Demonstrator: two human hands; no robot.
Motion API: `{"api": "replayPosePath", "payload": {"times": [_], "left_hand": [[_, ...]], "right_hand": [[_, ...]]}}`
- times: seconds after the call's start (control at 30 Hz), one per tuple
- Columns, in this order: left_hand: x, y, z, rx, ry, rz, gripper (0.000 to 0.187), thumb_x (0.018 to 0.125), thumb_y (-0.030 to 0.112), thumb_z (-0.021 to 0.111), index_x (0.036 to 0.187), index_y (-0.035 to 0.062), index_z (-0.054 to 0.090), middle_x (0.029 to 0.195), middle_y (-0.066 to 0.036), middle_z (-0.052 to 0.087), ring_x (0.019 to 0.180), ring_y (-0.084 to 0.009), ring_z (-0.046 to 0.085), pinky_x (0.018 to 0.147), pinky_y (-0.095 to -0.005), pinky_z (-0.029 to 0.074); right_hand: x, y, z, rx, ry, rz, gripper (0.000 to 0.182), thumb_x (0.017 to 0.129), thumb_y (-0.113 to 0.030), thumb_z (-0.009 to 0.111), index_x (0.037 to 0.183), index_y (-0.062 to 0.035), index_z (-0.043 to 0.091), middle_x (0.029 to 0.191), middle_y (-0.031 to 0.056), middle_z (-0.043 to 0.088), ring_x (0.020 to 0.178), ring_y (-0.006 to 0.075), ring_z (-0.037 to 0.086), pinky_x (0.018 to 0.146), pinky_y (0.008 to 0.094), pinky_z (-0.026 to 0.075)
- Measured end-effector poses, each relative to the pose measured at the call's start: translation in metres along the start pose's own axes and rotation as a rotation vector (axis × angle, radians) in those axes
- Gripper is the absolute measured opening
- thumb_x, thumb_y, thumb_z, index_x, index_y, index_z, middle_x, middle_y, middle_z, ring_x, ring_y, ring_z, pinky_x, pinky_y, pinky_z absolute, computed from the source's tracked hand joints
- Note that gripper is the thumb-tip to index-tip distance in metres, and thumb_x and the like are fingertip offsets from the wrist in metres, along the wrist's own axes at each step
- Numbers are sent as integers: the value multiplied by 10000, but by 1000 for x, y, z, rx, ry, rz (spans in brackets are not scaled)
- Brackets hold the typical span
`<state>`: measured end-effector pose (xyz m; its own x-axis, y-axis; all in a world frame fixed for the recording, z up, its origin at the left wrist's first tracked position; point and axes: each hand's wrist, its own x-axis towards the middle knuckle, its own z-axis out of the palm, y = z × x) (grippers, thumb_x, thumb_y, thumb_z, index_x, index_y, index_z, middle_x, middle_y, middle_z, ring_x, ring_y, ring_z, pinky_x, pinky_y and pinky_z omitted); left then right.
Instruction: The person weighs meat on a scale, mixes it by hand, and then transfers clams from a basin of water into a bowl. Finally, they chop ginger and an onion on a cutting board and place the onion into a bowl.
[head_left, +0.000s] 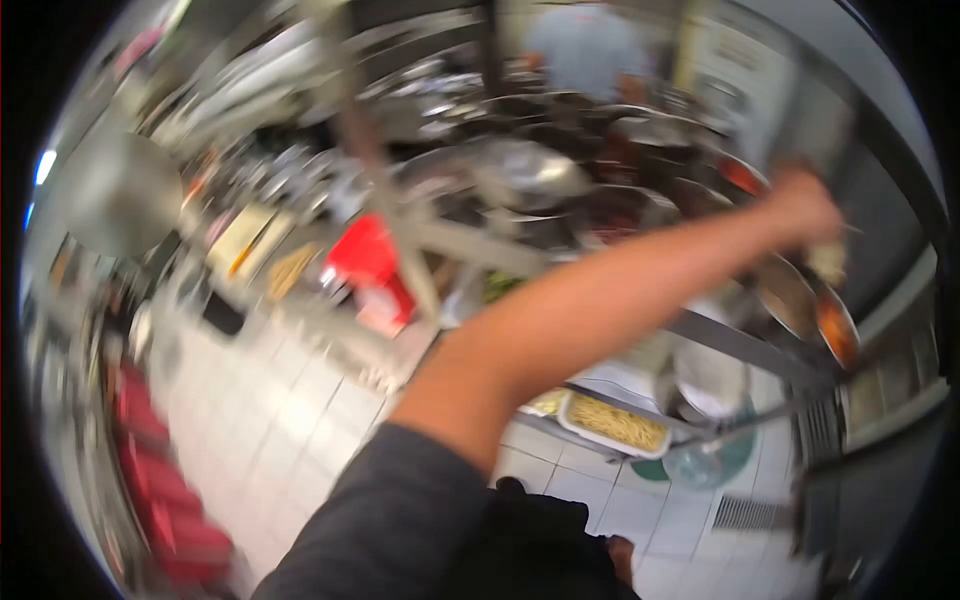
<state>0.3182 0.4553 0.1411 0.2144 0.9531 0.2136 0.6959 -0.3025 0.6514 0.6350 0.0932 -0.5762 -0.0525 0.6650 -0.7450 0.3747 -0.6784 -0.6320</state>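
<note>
The whole view is smeared by motion. My left arm, in a dark grey sleeve, stretches from the bottom middle up to the right. My left hand (805,205) is over a row of metal pans (790,295) on a counter, one pan holding orange-red food (838,330). The fingers look curled, and a pale blurred shape sits just below them; whether the hand grips it cannot be told. My right hand is out of view.
A white tray of pale yellow food (615,422) stands low on the white tiled floor (290,420). A red container (372,265) is at centre left, red crates (165,500) at lower left. Another person in a light shirt (585,50) stands at the back.
</note>
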Motion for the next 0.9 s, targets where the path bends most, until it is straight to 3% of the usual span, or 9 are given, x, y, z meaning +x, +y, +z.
{"api": "replayPosePath", "payload": {"times": [0.03, 0.13, 0.27, 0.53, 0.6, 0.67, 0.83, 0.87, 0.9], "left_hand": [[57, -16, 40, 146, 248, 260, 274, 798, 299, 687, 829, 27, 713, 801, -160, 697, 722, -248, 697, 639, -382, 582], [18, -4, 41, -1268, 190, -5, 97, 738, 19, 676, 729, 4, 581, 646, -143, 594, 524, -238, 589, 435, -369, 435], [-98, 8, 11, -1622, 135, 6, 137, 720, -85, 657, 697, -4, 550, 592, -132, 565, 455, -194, 546, 369, -333, 382], [-322, -95, -86, -1638, 166, -16, 142, 791, -27, 704, 898, -97, 643, 679, -104, 627, 531, -120, 553, 474, -261, 409], [-389, -130, -121, -1625, 275, -67, 160, 814, -14, 705, 933, -106, 650, 731, -91, 643, 584, -105, 555, 508, -249, 407], [-459, -170, -154, -1578, 375, -107, 178, 853, 19, 699, 975, -104, 659, 825, -73, 662, 658, -86, 555, 561, -236, 411], [-623, -258, -232, -1462, 689, -232, 174, 881, 78, 704, 1012, -35, 687, 905, -64, 686, 737, -87, 579, 618, -244, 430], [-653, -269, -249, -1458, 753, -302, 178, 883, 89, 706, 1020, -22, 689, 931, -59, 688, 763, -88, 581, 642, -247, 434], [-682, -281, -264, -1429, 801, -325, 176, 887, 95, 703, 1022, -17, 687, 945, -56, 686, 776, -89, 580, 660, -247, 435]], "right_hand": [[20, 19, -2, 93, 17, 72, 215, 821, -223, 694, 665, -92, 624, 632, 44, 631, 472, 210, 589, 439, 357, 480], [88, 95, -35, -996, 65, -785, 135, 803, -207, 642, 915, -136, 669, 873, 111, 653, 841, 311, 619, 700, 451, 510], [64, -38, 20, -742, -147, -265, 105, 777, -213, 654, 846, -135, 658, 807, 93, 640, 768, 298, 619, 643, 445, 497], [69, -131, 92, -992, -324, -352, 105, 725, -226, 679, 708, -132, 637, 677, 57, 616, 622, 272, 619, 529, 433, 472], [89, -120, 103, -1221, -426, -718, 118, 712, -229, 685, 673, -131, 632, 644, 48, 610, 586, 266, 619, 501, 430, 465], [125, -108, 119, -1422, -326, -1616, 135, 699, -233, 692, 639, -130, 626, 612, 39, 604, 549, 259, 618, 473, 427, 459], [-50, -268, 353, -1323, -496, -507, 235, 804, -216, 584, 667, -58, 691, 599, 86, 664, 523, 174, 649, 562, 333, 529], [8, -241, 370, -1541, -653, -1042, 256, 806, -221, 585, 638, -66, 700, 600, 87, 667, 527, 172, 651, 571, 329, 529], [49, -218, 400, -1149, -657, -764, 214, 780, -202, 620, 644, -61, 706, 602, 87, 669, 514, 170, 643, 534, 333, 521]]}}
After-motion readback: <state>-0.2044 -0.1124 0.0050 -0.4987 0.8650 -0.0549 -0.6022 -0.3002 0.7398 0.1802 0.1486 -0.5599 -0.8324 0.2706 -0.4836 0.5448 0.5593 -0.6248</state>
